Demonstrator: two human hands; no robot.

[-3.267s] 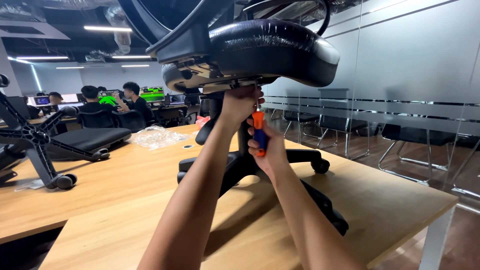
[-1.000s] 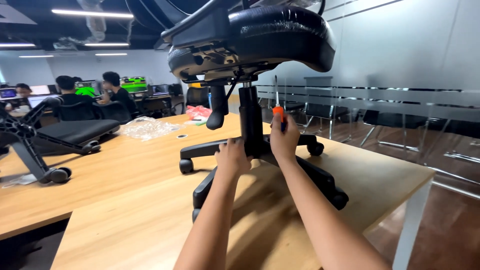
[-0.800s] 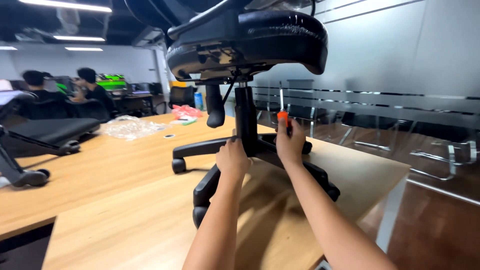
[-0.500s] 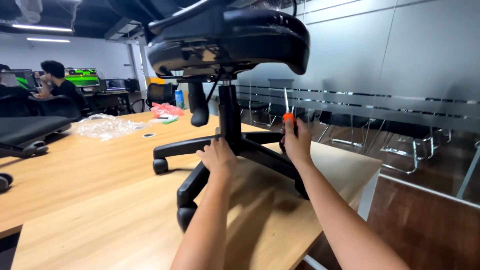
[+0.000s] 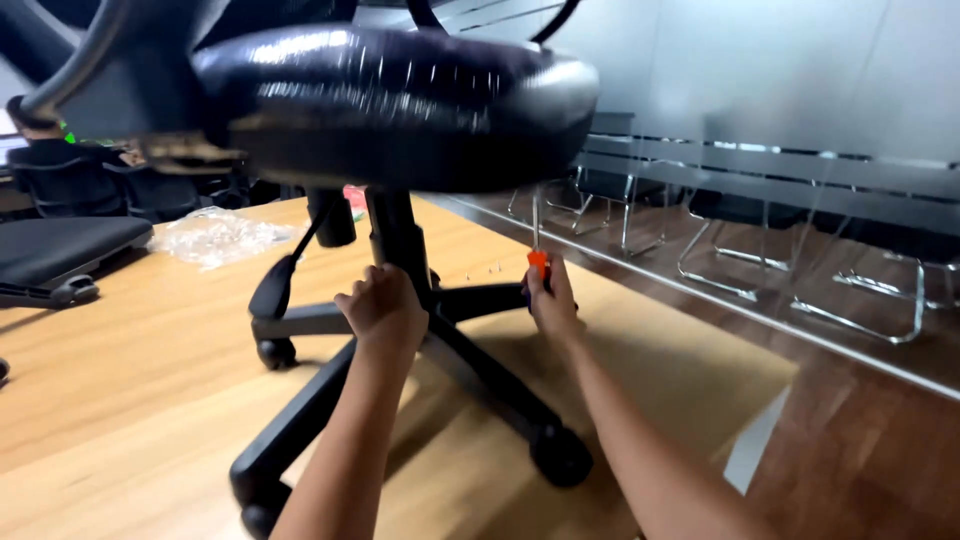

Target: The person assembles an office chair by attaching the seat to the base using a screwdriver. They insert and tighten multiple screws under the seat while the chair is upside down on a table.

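Left hand [image 5: 383, 305] curls round the black chair column [image 5: 398, 240], right hand [image 5: 550, 300] fists an orange-handled screwdriver [image 5: 537, 240] upright, crinkled clear plastic bag [image 5: 215, 235] lying far left of both.

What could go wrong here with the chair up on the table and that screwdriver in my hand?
1. The chair stands on casters on the table, with one caster toward the table edge; a push could roll it off.
2. The right hand holds the screwdriver tip up under the seat, so a slip might jab upward.
3. The left hand grips the column; fingers could get pinched if the seat drops.
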